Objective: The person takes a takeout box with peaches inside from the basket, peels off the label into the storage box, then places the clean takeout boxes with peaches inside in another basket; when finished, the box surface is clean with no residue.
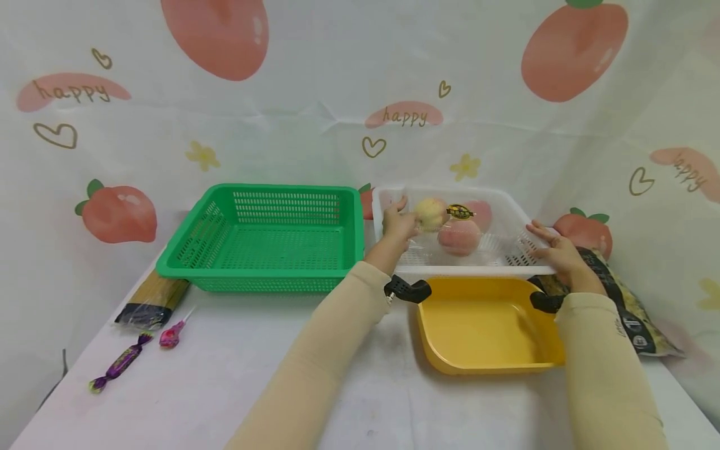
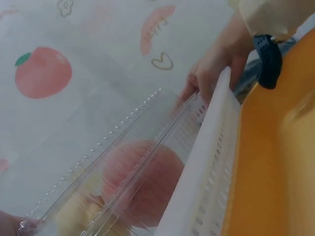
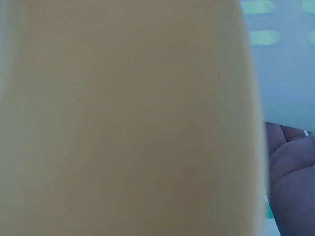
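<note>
A clear plastic box of peaches (image 1: 459, 239), with a black and yellow label, sits within the white slotted basket (image 1: 461, 270) at the back right. Its left end is gripped by my left hand (image 1: 398, 226), whose fingertips show in the left wrist view's lower corner. At the opposite end, my right hand (image 1: 562, 253) reaches over the basket's right rim and holds the box. Through the lid, a pink peach (image 2: 142, 182) and a yellowish one show in the left wrist view. The right wrist view shows part of the right hand (image 3: 293, 182) beside a blurred yellow surface.
A green slotted basket (image 1: 261, 273) stands left of the white one. In front is a yellow basin (image 1: 489, 365). A dark-and-yellow packet (image 1: 635, 306) lies at right. A brown packet (image 1: 152, 300), a lollipop (image 1: 171, 335) and a purple wrapped candy (image 1: 120, 364) lie at left.
</note>
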Demonstrator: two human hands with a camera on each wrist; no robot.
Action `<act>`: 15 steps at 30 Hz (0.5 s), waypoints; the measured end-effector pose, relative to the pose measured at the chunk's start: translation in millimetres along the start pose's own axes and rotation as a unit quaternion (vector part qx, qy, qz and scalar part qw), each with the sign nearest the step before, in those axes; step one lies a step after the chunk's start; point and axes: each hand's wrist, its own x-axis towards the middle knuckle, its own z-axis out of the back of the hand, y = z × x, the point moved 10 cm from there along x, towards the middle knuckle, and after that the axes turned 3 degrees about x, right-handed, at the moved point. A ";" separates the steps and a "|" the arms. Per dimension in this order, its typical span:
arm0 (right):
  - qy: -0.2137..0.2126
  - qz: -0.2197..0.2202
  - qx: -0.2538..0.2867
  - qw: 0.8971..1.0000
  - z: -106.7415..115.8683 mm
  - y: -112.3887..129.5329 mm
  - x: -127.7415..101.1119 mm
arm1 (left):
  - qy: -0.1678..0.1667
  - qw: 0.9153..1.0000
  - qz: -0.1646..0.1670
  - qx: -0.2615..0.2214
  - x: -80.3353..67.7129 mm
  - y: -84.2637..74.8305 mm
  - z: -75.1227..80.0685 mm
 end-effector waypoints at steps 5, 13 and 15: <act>0.001 0.000 0.003 1.000 0.2 0.3 -0.6 | 0.007 1.000 -0.017 -0.011 -8.4 -7.8 2.5; 0.004 -0.003 0.024 1.000 -0.4 1.2 -3.9 | 0.011 0.995 -0.070 -0.065 -26.0 -27.3 14.0; 0.004 -0.003 0.024 1.000 -0.3 0.8 -4.4 | 0.016 0.994 -0.073 -0.085 -31.8 -31.1 17.4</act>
